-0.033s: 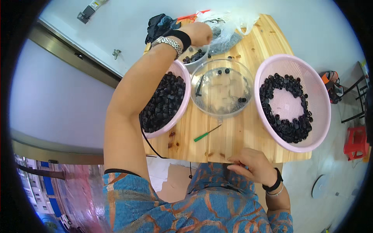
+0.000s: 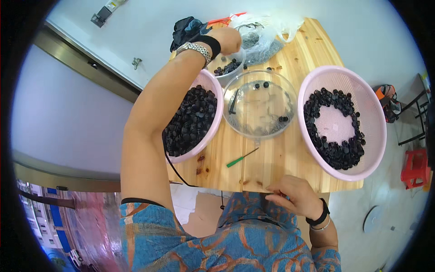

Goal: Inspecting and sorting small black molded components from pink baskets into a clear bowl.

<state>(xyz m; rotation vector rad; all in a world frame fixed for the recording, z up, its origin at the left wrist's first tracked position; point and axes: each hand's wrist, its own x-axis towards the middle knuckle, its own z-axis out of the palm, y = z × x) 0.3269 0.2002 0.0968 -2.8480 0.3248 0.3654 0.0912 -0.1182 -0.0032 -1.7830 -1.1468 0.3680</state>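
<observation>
My left hand (image 2: 229,40) reaches far across the wooden table (image 2: 281,158), curled above a small clear bowl (image 2: 229,68) of black pieces. What its fingers hold is hidden. The wrist wears a silver watch and a black band. My right hand (image 2: 290,192) rests at the table's near edge with its fingers bent together. Whether they pinch anything is unclear. Under my left forearm a pink basket (image 2: 220,109) is heaped with black round pieces (image 2: 190,118). A large clear bowl (image 2: 260,113) in the middle holds a few pieces and a dark stick. On the right, another pink basket (image 2: 335,124) holds a ring of pieces.
A green-handled tool (image 2: 242,157) lies near the front edge. A crumpled plastic bag (image 2: 267,31) and a black cloth (image 2: 188,27) sit at the far end. A black cable (image 2: 174,172) hangs off the near edge. A red stool (image 2: 414,167) stands on the floor at right.
</observation>
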